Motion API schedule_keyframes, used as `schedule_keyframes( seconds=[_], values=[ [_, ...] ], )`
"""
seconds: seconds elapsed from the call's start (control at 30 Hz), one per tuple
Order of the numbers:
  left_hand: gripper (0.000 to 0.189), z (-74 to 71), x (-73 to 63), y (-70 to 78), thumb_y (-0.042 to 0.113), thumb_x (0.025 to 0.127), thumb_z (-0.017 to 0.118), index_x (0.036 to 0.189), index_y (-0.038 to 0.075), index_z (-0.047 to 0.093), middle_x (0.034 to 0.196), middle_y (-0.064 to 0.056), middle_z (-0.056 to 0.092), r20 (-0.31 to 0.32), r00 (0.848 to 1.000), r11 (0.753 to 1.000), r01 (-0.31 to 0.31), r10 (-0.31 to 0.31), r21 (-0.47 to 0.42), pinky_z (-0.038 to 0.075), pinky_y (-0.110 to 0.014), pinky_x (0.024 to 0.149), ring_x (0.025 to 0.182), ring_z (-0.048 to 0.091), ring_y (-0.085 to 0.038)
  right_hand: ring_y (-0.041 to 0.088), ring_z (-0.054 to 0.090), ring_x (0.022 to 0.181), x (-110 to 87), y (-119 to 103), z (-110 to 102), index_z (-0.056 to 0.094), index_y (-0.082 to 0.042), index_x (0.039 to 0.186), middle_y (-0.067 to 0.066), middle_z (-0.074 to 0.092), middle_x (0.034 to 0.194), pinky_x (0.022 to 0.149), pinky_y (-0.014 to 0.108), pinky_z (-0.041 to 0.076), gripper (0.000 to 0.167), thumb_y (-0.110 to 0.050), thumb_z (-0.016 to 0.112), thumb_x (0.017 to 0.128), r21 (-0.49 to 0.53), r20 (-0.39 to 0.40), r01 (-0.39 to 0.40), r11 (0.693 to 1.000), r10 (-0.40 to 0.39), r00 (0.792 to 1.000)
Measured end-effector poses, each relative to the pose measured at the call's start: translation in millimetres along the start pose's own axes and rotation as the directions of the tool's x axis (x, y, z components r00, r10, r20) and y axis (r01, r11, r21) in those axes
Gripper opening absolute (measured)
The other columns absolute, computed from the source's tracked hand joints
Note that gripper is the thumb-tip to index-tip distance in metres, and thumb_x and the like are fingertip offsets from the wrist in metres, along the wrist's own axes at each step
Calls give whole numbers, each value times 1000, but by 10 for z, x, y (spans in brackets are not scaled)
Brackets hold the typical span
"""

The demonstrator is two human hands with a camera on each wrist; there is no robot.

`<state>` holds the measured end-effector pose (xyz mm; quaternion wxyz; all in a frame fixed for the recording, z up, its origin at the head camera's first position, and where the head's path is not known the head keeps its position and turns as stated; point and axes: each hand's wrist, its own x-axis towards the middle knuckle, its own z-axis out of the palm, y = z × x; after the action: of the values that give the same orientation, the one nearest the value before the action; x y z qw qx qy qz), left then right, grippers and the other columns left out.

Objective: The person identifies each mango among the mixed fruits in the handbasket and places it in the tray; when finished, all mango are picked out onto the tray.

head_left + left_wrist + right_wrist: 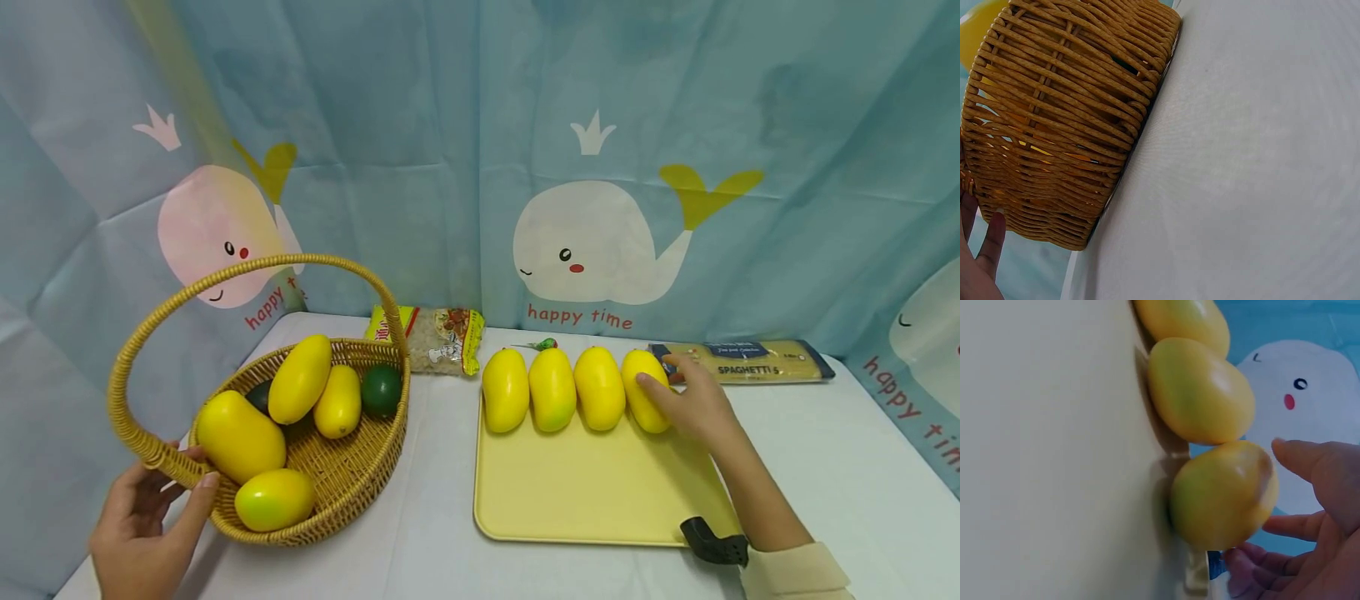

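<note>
A wicker basket (352,492) with an arched handle holds several yellow mangoes (242,436) and a dark green rounded fruit (381,390); a second dark one is mostly covered. My left hand (146,525) grips the basket's near-left rim by the handle's foot, thumb over the edge. Along the back of a yellow tray (585,492) several mangoes (506,392) lie side by side in a row. At the rightmost mango (647,392) is my right hand (697,404), fingers spread around its far side. The right wrist view shows the thumb (1300,456) just off its skin.
Behind the tray lies a spaghetti packet (757,362), near the right hand. A yellow-and-clear food bag (446,342) sits behind the basket, with a small green-and-red item (545,343) beside it. A black strap piece (712,542) overlaps the tray's near-right corner. A whale-print curtain (420,167) hangs behind.
</note>
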<state>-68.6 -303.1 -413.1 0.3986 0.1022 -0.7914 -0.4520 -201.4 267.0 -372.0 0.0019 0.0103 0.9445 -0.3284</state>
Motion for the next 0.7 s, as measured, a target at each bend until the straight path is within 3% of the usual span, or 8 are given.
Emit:
schedule_keyframes(
  seconds=[0.2,0.5,0.7],
  values=[
    [56,0,3,-5,-15,83,73,134,0,58,113,3,65,2,1000,1000,2,-2,-2,50,-7,84,101,63,-8,57,38,128,-28,-22,-39,23,5,154,40,35,143,98,68,45,80,-45,57,102,121,113,-60,991,46,993],
    [57,-1,-3,11,-17,82,73,134,-1,57,113,2,65,6,1000,1000,-16,16,1,50,-7,85,101,63,-9,53,47,119,5,0,12,27,6,152,37,44,135,93,64,49,86,-46,65,97,11,18,-38,999,38,999],
    [57,-2,-6,21,-18,82,72,134,-1,58,113,3,65,7,1000,1000,-23,23,-1,50,-8,84,101,63,-9,53,48,118,4,-5,6,26,7,153,38,44,135,92,64,49,90,-48,67,95,6,25,-42,999,42,999]
  ],
)
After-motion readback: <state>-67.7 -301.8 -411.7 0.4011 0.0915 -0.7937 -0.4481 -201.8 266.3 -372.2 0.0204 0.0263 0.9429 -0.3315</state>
